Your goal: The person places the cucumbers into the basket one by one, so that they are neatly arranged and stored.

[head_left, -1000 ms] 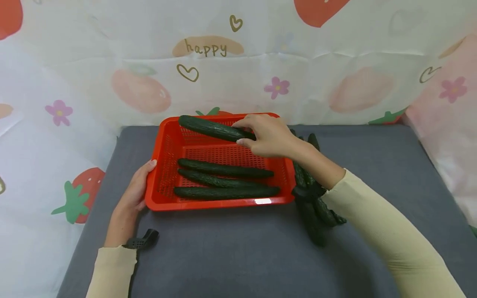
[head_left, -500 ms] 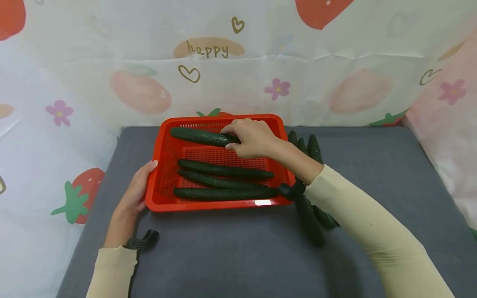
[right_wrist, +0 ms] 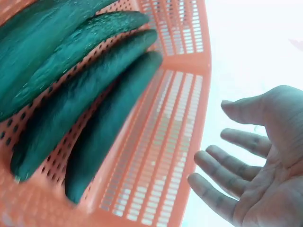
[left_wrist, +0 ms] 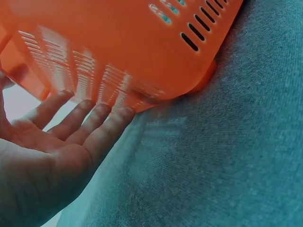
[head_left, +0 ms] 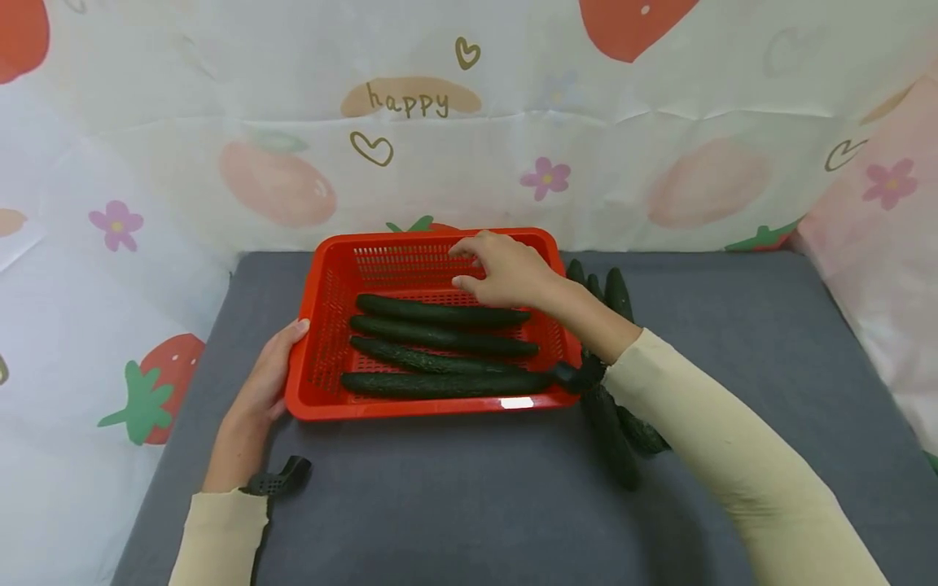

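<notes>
A red plastic basket with slotted walls holds several long dark green cucumbers lying side by side. My left hand grips the basket's left side, its thumb at the rim; in the left wrist view the fingers lie against the outer wall. Over the back right of the basket hovers my right hand, fingers spread and nothing between them. The right wrist view shows this hand apart from the cucumbers, which rest on the basket floor.
More cucumbers lie on the grey tabletop right of the basket, partly hidden under the right forearm. A patterned cloth hangs behind the table. Black wrist mounts sit on both arms.
My right hand has lowered the cucumber into the basket behind the others and let go of it, its fingers now spread. The left hand stays on the basket's left side.
</notes>
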Demonstrator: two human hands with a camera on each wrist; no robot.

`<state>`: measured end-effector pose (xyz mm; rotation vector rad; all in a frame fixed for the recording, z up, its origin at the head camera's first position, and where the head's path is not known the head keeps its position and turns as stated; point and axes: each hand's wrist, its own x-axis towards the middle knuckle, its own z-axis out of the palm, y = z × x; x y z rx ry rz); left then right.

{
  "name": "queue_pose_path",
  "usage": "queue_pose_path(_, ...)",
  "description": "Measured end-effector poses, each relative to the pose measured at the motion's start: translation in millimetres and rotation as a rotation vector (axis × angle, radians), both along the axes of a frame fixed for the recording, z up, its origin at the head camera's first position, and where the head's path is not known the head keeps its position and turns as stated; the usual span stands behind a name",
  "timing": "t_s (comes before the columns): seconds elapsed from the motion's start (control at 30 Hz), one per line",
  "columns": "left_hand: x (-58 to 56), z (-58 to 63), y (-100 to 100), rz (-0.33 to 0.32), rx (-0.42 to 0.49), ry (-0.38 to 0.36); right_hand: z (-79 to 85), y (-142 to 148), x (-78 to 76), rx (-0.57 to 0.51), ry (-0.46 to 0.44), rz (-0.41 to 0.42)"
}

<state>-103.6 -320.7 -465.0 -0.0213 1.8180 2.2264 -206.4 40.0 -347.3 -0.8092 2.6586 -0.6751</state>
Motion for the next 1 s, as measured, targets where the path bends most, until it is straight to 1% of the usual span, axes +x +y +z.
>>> queue_pose_path(0.07, -0.2, 0.0, -0.7, 0.000, 0.014, 0.001, -0.8, 9.4, 1.0, -0.018, -0.005, -0.016)
queue_pose_path(0.3, -0.5, -1.9, -0.7, -0.013, 0.036, 0.016, -7.1, 44.6, 7.5, -0.056, 0.002, -0.018)
queue_pose_path(0.43, 0.0, -3.2, 0.3, -0.013, 0.015, 0.002, -7.2, 61.8, 13.6, -0.067, 0.000, -0.038)
queue_pose_path(0.53, 0.2, -3.3, 0.2, -0.009, 0.004, -0.003, -7.2, 73.0, 18.3, -0.100, 0.009, -0.053)
queue_pose_path(0.67, -0.4, -2.9, 0.8, -0.012, 0.009, 0.011, -10.3, 87.8, 25.1, -0.166, 0.013, -0.090)
queue_pose_path(0.83, -0.5, -2.7, 2.2, -0.010, 0.021, 0.017, -15.0, 108.7, 35.3, -0.232, 0.001, -0.157)
queue_pose_path(1.0, 0.0, -1.8, 1.4, 0.011, 0.023, 0.009, -22.5, 124.3, 46.5, -0.253, 0.023, -0.190)
